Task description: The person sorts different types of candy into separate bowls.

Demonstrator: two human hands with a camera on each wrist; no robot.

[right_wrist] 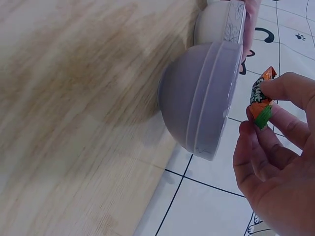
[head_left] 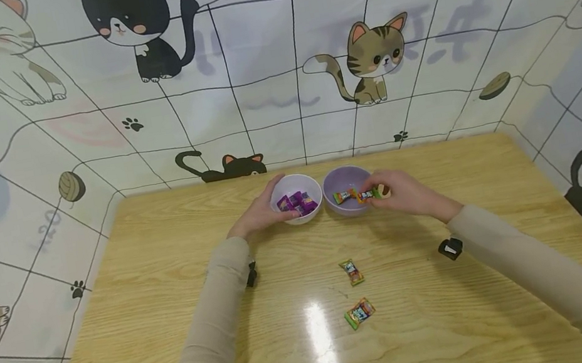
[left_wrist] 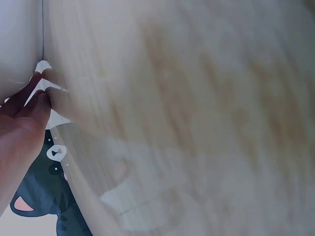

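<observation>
My left hand [head_left: 263,211] holds the white bowl [head_left: 301,219] at its left side, thumb at the near rim and fingers round the outside. Several purple-wrapped candies [head_left: 297,201] lie in that bowl. Close beside it on the right stands the lilac bowl [right_wrist: 197,98], with an orange and green wrapped candy [head_left: 343,196] inside. Between thumb and fingertips, my right hand [head_left: 398,190] pinches another orange and green candy [right_wrist: 261,98] at the lilac bowl's right rim. The left wrist view shows only part of the left hand [left_wrist: 24,128] against a bowl's pale side.
Two more orange and green candies, one nearer the bowls [head_left: 352,272] and one closer to me [head_left: 360,313], lie on the wooden table [head_left: 169,277]. A wall covering with cartoon cats [head_left: 273,102] rises right behind the table's far edge.
</observation>
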